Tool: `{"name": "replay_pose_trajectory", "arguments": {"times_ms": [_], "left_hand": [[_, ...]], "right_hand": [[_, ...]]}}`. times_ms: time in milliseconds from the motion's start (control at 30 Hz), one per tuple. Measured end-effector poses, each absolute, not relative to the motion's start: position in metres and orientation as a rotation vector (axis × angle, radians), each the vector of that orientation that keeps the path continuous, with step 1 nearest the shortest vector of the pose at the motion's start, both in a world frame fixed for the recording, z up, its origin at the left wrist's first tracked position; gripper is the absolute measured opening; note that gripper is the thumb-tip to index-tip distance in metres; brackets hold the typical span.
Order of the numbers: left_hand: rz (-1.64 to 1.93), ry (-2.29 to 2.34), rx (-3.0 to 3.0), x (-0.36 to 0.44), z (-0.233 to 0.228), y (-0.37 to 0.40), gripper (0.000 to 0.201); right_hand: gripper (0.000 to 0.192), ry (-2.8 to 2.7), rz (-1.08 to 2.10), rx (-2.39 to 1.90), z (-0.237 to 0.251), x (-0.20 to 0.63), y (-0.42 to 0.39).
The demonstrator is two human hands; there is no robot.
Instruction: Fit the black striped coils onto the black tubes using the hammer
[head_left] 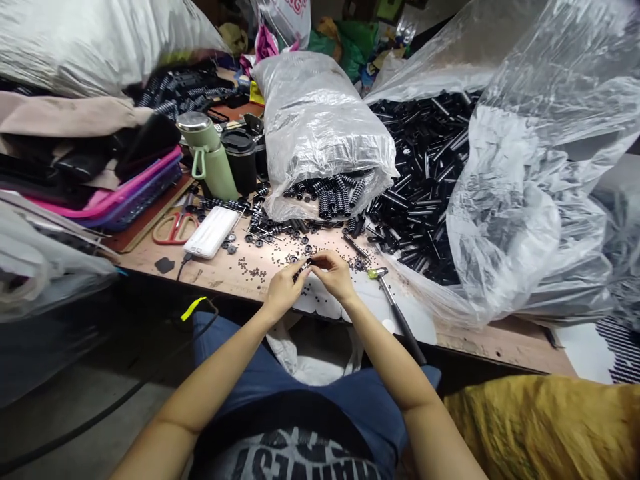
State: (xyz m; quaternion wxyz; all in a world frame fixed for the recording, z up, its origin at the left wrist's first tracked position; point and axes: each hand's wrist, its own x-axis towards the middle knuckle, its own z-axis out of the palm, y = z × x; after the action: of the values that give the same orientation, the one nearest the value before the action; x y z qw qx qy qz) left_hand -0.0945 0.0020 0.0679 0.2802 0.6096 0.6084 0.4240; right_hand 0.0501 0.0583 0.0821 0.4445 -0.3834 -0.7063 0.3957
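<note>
Close together over the front of the wooden table (225, 272), my left hand (286, 287) and my right hand (334, 275) meet at the fingertips. Between them is a small black part (303, 268), partly covered by the fingers, so its exact kind does not show. The left fingers are closed around it, and the right thumb and forefinger pinch at its upper end. Many tiny black pieces (254, 272) and some black rings (231, 249) lie scattered around the hands. A hammer (397, 310) with a yellow-green head rests to the right of my right hand.
Behind the hands, a clear bag (320, 113) holds ridged black parts (334, 200). A large open bag (505, 220) of black tubes (425, 180) fills the right. Left are a white power bank (211, 232), red scissors (175, 229), a green flask (213, 160) and a pink basket (100, 208).
</note>
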Motion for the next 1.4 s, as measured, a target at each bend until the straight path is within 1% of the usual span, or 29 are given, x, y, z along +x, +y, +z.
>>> {"name": "replay_pose_trajectory", "arguments": {"times_ms": [167,233,333,433,500,600,733,800,933,1100,1267,1333,1400], "left_hand": [[1.137,1.604,1.605,-0.098,0.065,0.002,0.039],[1.170,1.594,1.572,-0.101,0.064,0.003,0.041],[1.227,1.600,1.480,-0.107,0.062,0.006,0.041],[1.274,1.603,1.400,-0.111,0.062,0.006,0.040],[1.278,1.619,1.404,-0.112,0.065,0.005,0.037],[1.239,1.655,1.504,-0.112,0.071,0.004,0.031],[1.165,1.693,1.658,-0.103,0.074,0.005,0.033],[1.123,1.695,1.705,-0.096,0.073,0.005,0.035],[1.094,1.663,1.758,-0.084,0.072,0.002,0.035],[1.089,1.581,1.787,-0.073,0.071,-0.001,0.033],[1.234,1.478,1.709,-0.058,0.066,0.000,0.035],[1.332,1.425,1.628,-0.052,0.063,0.002,0.037],[1.359,1.364,1.580,-0.047,0.058,0.004,0.036]], "right_hand": [[0.012,-1.951,0.744,-0.828,0.087,0.053,0.048],[0.015,-2.039,0.708,-0.800,0.087,0.051,0.050],[0.021,-2.087,0.648,-1.026,0.082,0.042,0.069],[0.018,-2.135,0.556,-1.321,0.075,0.029,0.094],[0.016,-2.154,0.565,-1.356,0.072,0.024,0.103],[0.016,-2.100,0.623,-1.293,0.074,0.025,0.097],[0.017,-1.865,0.870,-1.091,0.082,0.038,0.071],[0.017,-1.815,0.902,-1.046,0.085,0.045,0.062],[0.019,-1.861,0.794,-1.043,0.088,0.059,0.052],[0.024,-1.986,0.560,-0.950,0.089,0.075,0.037],[0.030,-2.072,0.546,-0.910,0.091,0.091,0.021],[0.035,-2.078,0.554,-0.961,0.092,0.101,0.028],[0.036,-2.005,0.497,-1.127,0.091,0.115,0.047]]}}
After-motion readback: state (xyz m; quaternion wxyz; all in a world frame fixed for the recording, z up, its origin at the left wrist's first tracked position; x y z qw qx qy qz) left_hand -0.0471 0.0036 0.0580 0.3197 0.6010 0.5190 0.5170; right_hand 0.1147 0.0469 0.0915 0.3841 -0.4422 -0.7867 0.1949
